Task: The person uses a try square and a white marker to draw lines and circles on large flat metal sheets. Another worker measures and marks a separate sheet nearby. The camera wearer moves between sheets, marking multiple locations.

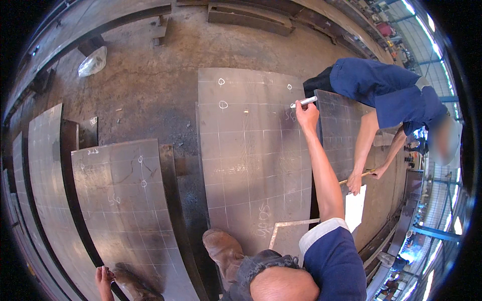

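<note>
Overhead, the right hand reaches far out from a white-cuffed blue sleeve, its grip closed around a white marker, a short, smooth stick that pokes out to the left of the fingers and lies almost level. Its tip rests at the upper right part of a large steel plate, right beside a small chalk circle. That plate is flat, dull grey-brown and faintly scuffed, ruled all over with a thin white grid, with more chalk circles further left of the grip and scrawled chalk figures nearer the person.

A metal square lies on the plate's near edge, well back from the grip along the forearm. Below it stands a worn brown leather boot.

Far down and left of that grip, the left hand rests at the edge of a second gridded steel plate, fingers loosely curled and holding nothing that can be made out. This plate curves slightly and overlaps further sheets stacked to its left.

Just right of the marker, another person in blue workwear bends over a smaller dark plate, one hand on a thin wooden stick beside a white sheet of paper.

Everything lies on a rough, stained concrete floor, dusty and dark with grime. Heavy steel beams line the far edge, and a crumpled clear plastic bag sits near them. Bright daylight enters at the right side of the workshop.
</note>
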Motion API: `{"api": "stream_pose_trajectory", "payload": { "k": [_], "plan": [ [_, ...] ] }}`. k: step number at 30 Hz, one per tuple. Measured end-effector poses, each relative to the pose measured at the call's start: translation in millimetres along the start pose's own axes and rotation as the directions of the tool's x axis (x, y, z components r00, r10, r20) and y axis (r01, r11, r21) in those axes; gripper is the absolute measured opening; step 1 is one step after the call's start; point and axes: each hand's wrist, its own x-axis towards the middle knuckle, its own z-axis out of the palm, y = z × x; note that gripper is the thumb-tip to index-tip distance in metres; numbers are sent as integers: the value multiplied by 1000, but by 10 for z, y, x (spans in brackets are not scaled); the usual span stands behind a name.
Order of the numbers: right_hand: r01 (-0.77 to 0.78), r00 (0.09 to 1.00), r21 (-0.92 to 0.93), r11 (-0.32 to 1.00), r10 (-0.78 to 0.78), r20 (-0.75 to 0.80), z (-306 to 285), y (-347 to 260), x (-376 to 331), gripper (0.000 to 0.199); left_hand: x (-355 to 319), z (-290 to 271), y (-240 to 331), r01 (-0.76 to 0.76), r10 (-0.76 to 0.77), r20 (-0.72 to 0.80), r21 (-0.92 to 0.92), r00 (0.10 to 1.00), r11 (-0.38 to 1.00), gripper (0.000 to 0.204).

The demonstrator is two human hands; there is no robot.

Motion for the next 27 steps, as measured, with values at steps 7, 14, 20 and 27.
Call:
{"api": "stream_pose_trajectory", "payload": {
  "k": [7, 14, 20, 27],
  "plan": [
    [12, 998, -26, 1000, -14, -62, -11, -69, 96, 30, 21, 92, 30, 2, -4, -27, -58, 1000, 998, 28],
    [9, 998, -29, 1000, -11, -60, 31, -112, 162, 28, 23, 66, 20, -2, 2, 0, 7, 1000, 1000, 28],
    [-64, 992, 175, 983, 82, -97, -35, -100, 197, 32, 74, 18, -53, -6, 6, -1, -6, 1000, 1000, 27],
    [97, 995, 390, 916, -86, -44, -138, -1019, -177, 27, 85, -173, -73, -78, 65, -200, -53, 978, 996, 26]
  ]
}}
